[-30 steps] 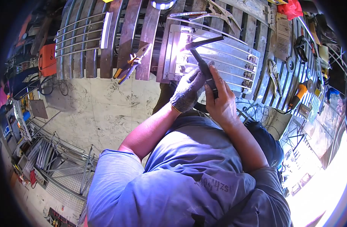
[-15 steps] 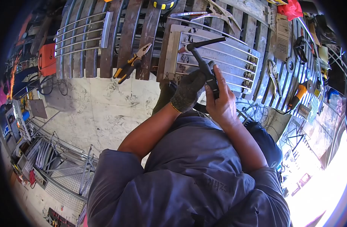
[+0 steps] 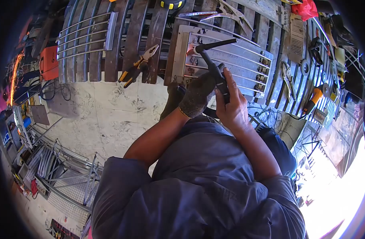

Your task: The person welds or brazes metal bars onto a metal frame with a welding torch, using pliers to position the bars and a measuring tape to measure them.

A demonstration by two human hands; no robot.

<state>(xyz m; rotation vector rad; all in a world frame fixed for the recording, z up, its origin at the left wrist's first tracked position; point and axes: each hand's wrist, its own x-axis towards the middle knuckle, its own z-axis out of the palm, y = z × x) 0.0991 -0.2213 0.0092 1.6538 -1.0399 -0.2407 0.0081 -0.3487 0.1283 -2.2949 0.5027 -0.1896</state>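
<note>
My left hand [image 3: 197, 95], in a dark work glove, is closed round the lower part of a black welding torch [image 3: 209, 61]. Bare, my right hand [image 3: 232, 104] grips the torch handle from the other side, its index finger stretched along it. The torch head, with a pinkish nozzle at its left end and a long black cap to the right, is over a metal plate [image 3: 238, 44]. Several thin metal rods [image 3: 240, 65] lie across that plate in a frame. My gloved fingers are partly hidden behind the handle.
Pliers [image 3: 139, 65] with yellow-black handles lie on the slatted bench [image 3: 152, 40]. A barred metal piece [image 3: 110, 32] is at the left, locking pliers [image 3: 288, 81] and an orange grinder [image 3: 312, 100] at the right. Sparks [image 3: 16, 77] fly at the far left.
The torch head has shifted very slightly, and both hands keep their hold on it. The orange sparks at the far left have grown brighter and longer.
</note>
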